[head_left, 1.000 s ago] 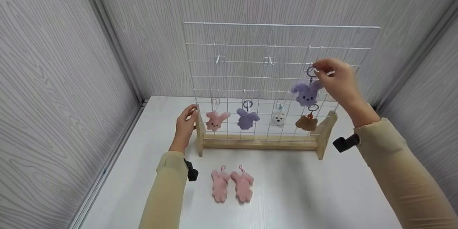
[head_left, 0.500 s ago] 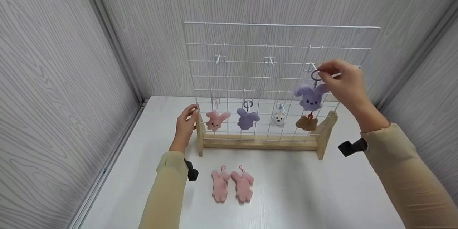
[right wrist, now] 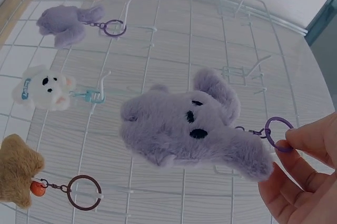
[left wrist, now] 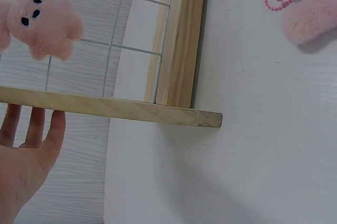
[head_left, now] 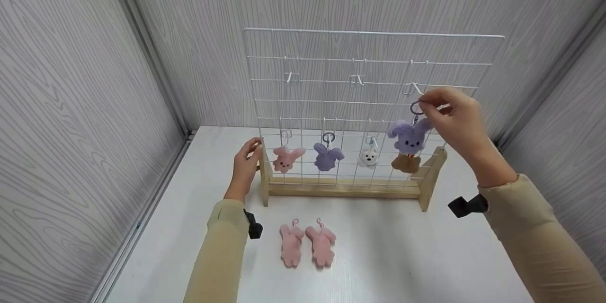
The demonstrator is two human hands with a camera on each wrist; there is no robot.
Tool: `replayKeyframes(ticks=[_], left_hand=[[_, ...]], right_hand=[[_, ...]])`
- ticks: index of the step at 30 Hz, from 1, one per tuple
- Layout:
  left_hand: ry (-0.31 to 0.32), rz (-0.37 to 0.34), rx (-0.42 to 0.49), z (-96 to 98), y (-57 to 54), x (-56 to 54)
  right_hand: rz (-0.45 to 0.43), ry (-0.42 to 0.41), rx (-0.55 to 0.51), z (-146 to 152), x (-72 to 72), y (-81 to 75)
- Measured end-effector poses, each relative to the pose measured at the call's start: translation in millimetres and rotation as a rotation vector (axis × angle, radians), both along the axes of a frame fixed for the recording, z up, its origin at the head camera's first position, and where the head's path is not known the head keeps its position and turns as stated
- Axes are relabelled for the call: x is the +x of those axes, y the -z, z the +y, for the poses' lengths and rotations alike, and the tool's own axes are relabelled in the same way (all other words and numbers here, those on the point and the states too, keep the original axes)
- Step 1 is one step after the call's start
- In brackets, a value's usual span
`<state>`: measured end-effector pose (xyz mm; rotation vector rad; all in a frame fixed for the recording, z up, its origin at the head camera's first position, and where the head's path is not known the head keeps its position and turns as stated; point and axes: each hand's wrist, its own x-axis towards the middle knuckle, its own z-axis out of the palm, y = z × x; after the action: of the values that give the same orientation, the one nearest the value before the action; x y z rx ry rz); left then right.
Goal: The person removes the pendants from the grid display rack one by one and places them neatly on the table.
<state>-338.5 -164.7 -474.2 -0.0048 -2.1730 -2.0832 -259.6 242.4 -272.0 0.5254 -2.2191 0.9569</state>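
My right hand [head_left: 455, 120] pinches the purple ring of a plush bunny keychain [head_left: 410, 138], which hangs below my fingers in front of the wire grid rack [head_left: 374, 34]. In the right wrist view the ring [right wrist: 279, 134] sits between thumb and finger, apart from the hooks. A bare hook [head_left: 416, 88] juts out just above this hand. At the rack's left end, my left hand [head_left: 245, 165] touches the wooden side post [head_left: 264, 175]. Its fingertips meet the outer face of the post [left wrist: 131, 110] in the left wrist view, the fingers fairly straight.
On the lower hooks hang a pink bunny [head_left: 286, 159], another purple bunny [head_left: 327, 157], a white bear [head_left: 368, 156] and a brown plush [head_left: 406, 163], partly covered. Two pink bunnies [head_left: 290, 246] lie on the white table [head_left: 378, 255]. Two bare hooks [head_left: 289, 77] are at upper left and middle.
My right hand has moved down and slightly right with the purple bunny keychain, away from the upper right hook. My left hand has stayed at the post.
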Motion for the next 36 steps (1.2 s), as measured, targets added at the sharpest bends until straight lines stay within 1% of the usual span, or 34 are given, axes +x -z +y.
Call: replayKeyframes(ticks=[6,16,20,23,25,30,32,36], left_hand=[[-0.001,0.0,-0.006,-0.8,1.1,-0.9],[-0.007,0.013,-0.02,0.3,-0.2,-0.1],[-0.006,0.0,-0.023,0.8,-1.3,0.7],[0.009,-0.013,-0.006,0.1,-2.3,0.8],[0.021,-0.024,0.011,0.3,-6.2,3.0],[0.017,0.011,0.005,0.7,-4.0,3.8],[0.008,0.027,-0.004,0.2,0.5,1.5],[0.02,0.007,0.004,0.0,-0.4,0.5]], right_hand=[[-0.009,-0.031,-0.002,-3.7,4.7,11.9],[-0.087,-0.063,0.002,-11.5,8.9,41.8],[-0.125,-0.063,-0.001,-12.1,10.5,50.9],[-0.148,-0.078,-0.001,-12.7,11.4,57.4],[-0.153,-0.1,-0.005,-14.1,12.1,62.2],[-0.182,-0.149,-0.028,-29.3,30.3,59.0],[-0.2,-0.159,-0.029,-34.8,38.2,57.6],[-0.216,-0.187,-0.032,-37.0,41.6,68.7]])
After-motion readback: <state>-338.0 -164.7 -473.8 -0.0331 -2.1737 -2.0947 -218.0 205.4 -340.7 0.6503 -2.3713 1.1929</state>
